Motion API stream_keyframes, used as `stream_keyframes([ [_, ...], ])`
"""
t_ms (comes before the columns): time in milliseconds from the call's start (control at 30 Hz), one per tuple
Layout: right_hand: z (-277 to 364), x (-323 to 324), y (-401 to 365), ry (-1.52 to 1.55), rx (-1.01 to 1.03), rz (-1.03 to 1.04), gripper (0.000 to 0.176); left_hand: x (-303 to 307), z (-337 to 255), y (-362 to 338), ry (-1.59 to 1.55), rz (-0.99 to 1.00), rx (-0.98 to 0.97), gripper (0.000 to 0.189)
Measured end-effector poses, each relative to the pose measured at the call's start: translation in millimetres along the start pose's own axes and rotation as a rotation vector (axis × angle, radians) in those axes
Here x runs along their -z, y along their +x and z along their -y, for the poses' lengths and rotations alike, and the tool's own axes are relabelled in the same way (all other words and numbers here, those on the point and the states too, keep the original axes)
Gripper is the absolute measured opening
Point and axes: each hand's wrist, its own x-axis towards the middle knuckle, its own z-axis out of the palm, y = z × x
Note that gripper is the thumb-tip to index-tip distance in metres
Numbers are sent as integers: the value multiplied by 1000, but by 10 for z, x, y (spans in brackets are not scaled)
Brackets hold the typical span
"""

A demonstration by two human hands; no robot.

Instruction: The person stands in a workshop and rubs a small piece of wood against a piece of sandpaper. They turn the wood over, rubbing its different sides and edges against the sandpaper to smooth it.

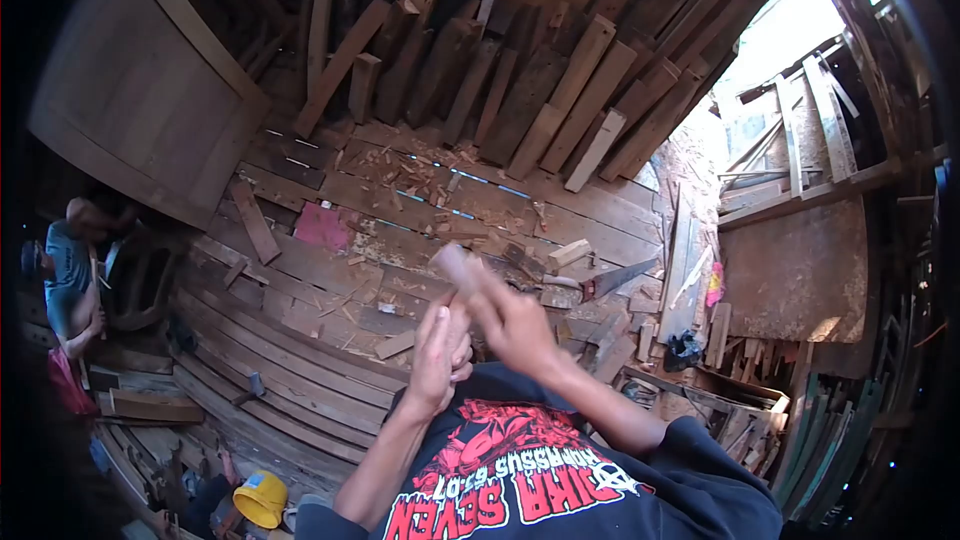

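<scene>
Leaning planks line the far wall, and the board floor below us is littered with chips and offcuts.

From the head view we see both our hands raised close together, above our black printed shirt. Our right hand has its fingers clamped round the lower end of a pale stick, held off the floor in the middle of the scene. Our left hand touches the right one just below the stick. Its fingers lie together, but we cannot tell whether they grip anything.

We judge the grip to be the weak point. The stick is smeared with blur, so it may be moving fast, and with only one end held it could slip out or knock the left fingers beside it. A saw lies on the floor just to the right, a hammer lies nearer on the left, and another person crouches at the far left, so a flung stick could land badly.

The stick looks short, light-coloured and rounded at its free end. Its grain and exact shape are too blurred to read.
</scene>
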Motion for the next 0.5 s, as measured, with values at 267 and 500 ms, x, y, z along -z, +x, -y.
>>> stream_keyframes([
  [267, -17, -27, 109, 83, -4, 18, 48, -2, -123, -31, 25, -20, -20, 45],
  [500, -276, -194, 107, 135, -4, -104, 50, 21, -109, 42, -52, -48, -5, 38],
])
